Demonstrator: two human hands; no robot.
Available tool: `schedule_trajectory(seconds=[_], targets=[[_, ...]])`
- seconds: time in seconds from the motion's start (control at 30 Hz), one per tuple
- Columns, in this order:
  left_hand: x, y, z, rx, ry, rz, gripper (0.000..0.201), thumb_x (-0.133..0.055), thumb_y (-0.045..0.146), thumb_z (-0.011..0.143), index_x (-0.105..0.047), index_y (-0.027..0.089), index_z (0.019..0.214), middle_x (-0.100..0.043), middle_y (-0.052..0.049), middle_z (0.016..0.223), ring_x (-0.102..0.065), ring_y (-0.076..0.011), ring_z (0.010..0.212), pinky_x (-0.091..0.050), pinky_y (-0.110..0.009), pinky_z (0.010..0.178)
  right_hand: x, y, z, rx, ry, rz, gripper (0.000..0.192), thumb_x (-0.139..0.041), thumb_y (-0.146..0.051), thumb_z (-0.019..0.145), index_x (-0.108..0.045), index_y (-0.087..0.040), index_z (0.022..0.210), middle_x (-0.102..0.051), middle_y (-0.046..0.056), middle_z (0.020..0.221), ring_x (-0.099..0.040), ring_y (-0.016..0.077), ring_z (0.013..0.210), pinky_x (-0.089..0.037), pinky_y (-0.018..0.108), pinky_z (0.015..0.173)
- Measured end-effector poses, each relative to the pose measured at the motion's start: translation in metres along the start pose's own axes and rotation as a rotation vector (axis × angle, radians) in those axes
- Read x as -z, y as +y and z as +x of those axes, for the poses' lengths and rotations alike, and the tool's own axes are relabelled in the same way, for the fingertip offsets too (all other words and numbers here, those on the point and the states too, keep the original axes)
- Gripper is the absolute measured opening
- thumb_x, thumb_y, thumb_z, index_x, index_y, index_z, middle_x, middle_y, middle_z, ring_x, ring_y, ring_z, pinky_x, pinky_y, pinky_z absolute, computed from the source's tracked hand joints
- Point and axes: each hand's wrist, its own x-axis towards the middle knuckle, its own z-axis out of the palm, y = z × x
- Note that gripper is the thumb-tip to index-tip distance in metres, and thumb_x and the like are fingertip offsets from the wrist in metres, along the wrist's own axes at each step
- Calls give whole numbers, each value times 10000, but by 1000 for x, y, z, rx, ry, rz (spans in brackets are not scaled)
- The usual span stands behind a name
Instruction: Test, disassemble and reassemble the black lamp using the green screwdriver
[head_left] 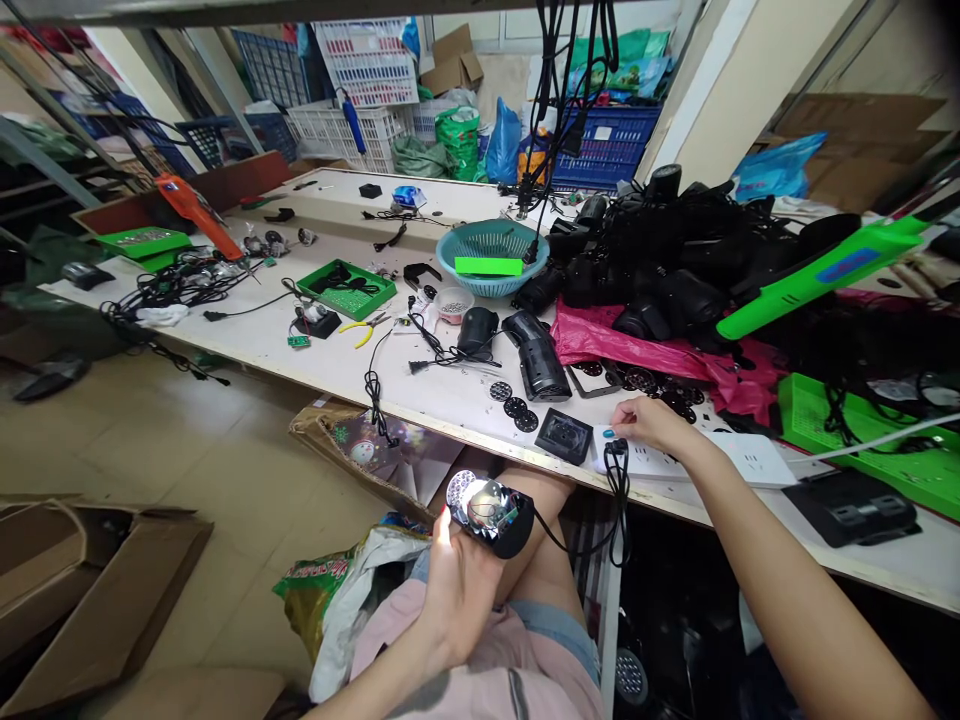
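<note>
We seem mid-power-check: left hand [463, 578] cupping lit LED lamp [491, 508], right hand [651, 420] half-curled at power strip [654, 461], hold unclear; steady grip needed next.

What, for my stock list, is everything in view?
Lit domed lamp: one, black, left hand
Long socketed power strip: one, white, bench front
Square box: one, black, strip's left
Slotted plastic basket: one, turquoise, bench middle
Flat plastic trays: at least three, green, bench
Heaped devices: many, black, bench right
Stick-shaped tools: two, orange left, green right
Slotted crates: several, white and blue, background
Small parts: uncounted, mostly black, bench
Left hand: one, bare, holding lamp
Right hand: one, bare, at strip
</note>
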Motion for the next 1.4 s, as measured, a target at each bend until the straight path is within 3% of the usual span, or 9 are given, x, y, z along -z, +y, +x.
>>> schedule_trajectory(seconds=[0.2,0.77,1.0,1.1,1.27,1.4], targets=[[-2,2,-3,6,20,-15,402,-334,291,1064,-588,94,1306,-777,-123,1028,-761,-183,871,-607,-340,913,-1,3,2,8,-3,10,290,-657,-445,906,-676,-162,842,-684,-2,785,-642,146,756,-523,332,776],[-1,2,-1,6,16,3,443,-319,324,1066,-551,98,1368,-773,-138,1078,-758,-209,939,-564,-385,1001,1,-1,0,-24,0,-2,236,-663,-389,912,-674,-162,852,-676,-7,790,-639,142,757,-532,334,780],[7,0,4,6,-27,-19,455,-359,345,1057,-514,135,1430,-739,-147,1197,-737,-218,1028,-505,-413,1078,2,-4,-7,35,28,112,168,-707,-318,851,-689,-160,797,-692,-1,730,-640,146,704,-510,303,723],[12,-1,9,15,-76,-19,469,-428,350,1037,-499,135,1448,-699,-151,1279,-668,-231,1186,-465,-398,1118,4,-8,-18,95,101,187,102,-696,-285,801,-719,-186,791,-739,39,772,-671,181,741,-501,295,723],[2,12,17,30,-89,85,452,-496,361,1010,-533,203,1432,-689,-111,1307,-632,-254,1240,-480,-417,1099,4,-24,-54,145,404,281,251,-554,-351,868,-705,-199,999,-732,98,1104,-654,258,1056,-458,382,974],[-20,27,27,46,-53,232,425,-535,325,992,-580,167,1385,-712,-117,1266,-648,-259,1217,-506,-397,1066,-10,-52,-91,126,544,351,358,-414,-424,975,-671,-194,1072,-737,73,967,-676,228,926,-498,352,873]])
